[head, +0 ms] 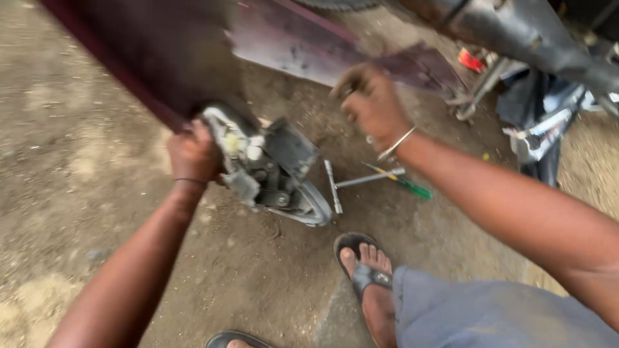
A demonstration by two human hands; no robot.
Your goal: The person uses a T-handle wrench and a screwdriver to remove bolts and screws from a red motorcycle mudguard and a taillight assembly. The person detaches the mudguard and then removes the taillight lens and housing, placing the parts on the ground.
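Observation:
My left hand grips the edge of a dark maroon body panel where a grey lamp housing with wiring and white connectors hangs below it. My right hand is closed in a fist against the far maroon panel, a metal bangle on its wrist; whether it holds a small tool is blurred. The housing's rounded lens points toward the ground.
A T-shaped metal wrench and a green-handled screwdriver lie on the dirt ground beside the housing. My sandalled foot rests below them. A grey exhaust pipe and dark vehicle parts stand at the upper right.

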